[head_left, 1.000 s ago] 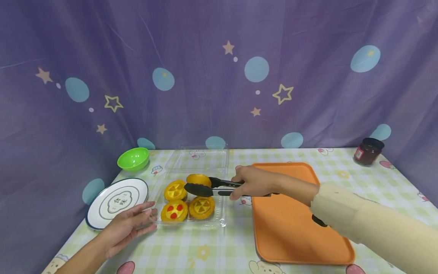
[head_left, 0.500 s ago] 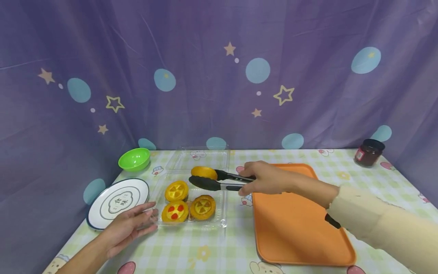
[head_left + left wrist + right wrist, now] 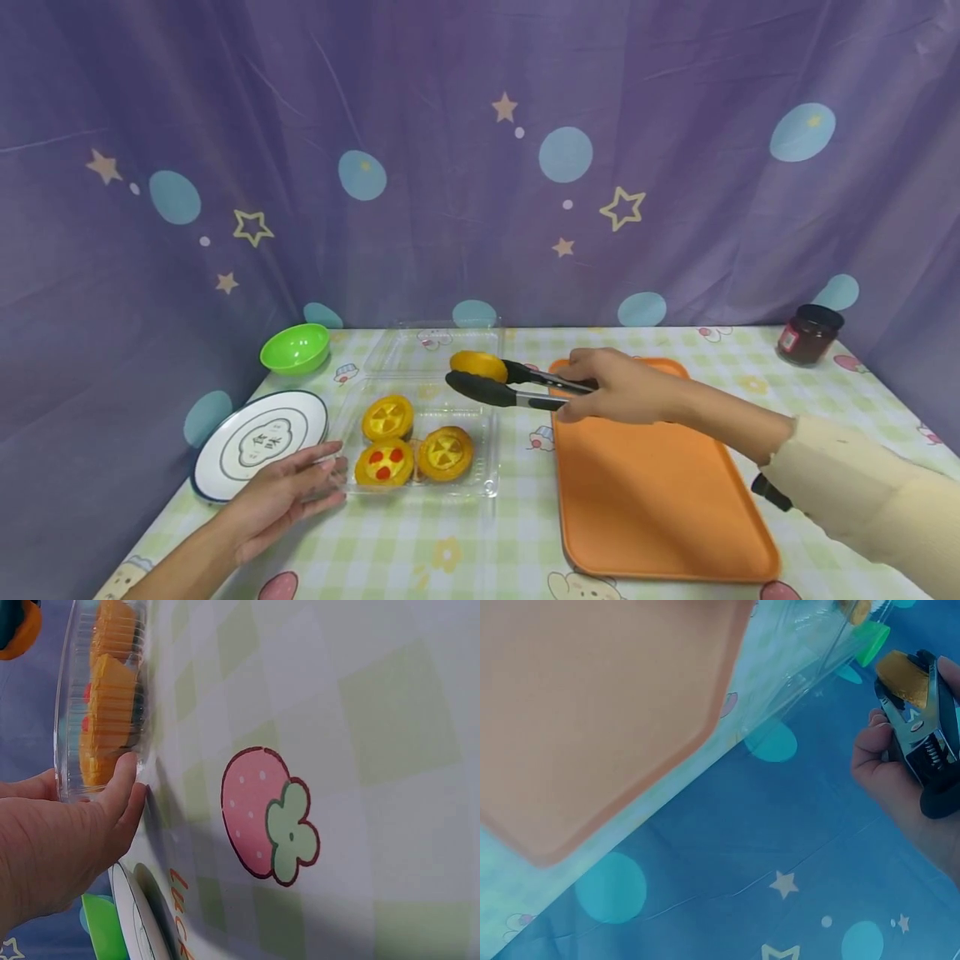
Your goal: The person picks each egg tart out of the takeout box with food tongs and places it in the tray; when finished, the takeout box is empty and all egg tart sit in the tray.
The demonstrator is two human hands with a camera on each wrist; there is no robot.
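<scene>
My right hand [image 3: 618, 385] grips black-and-silver tongs [image 3: 543, 402], also visible as tongs [image 3: 922, 735] in the right wrist view. Between their black tips is a yellow tart [image 3: 478, 365], raised above the right part of a clear plastic container [image 3: 480, 487]. Three more tarts sit in the container: a tart with red dots [image 3: 385, 464], a tart [image 3: 446, 453] to its right, and a tart [image 3: 387, 417] behind. With fingers extended, my left hand [image 3: 281, 500] touches the container's left side; the left wrist view has its fingers [image 3: 120, 787] against the plastic wall.
An orange tray [image 3: 660, 500] lies right of the container, under my right arm. A white plate [image 3: 225, 467] is on the left, with a green bowl [image 3: 296, 348] behind it. At the far right stands a dark jar [image 3: 808, 335]. The container's clear lid [image 3: 442, 346] leans back.
The tongs have lifted the tart from the container's back right and carried it up and to the right. My left hand has stayed at the container's side.
</scene>
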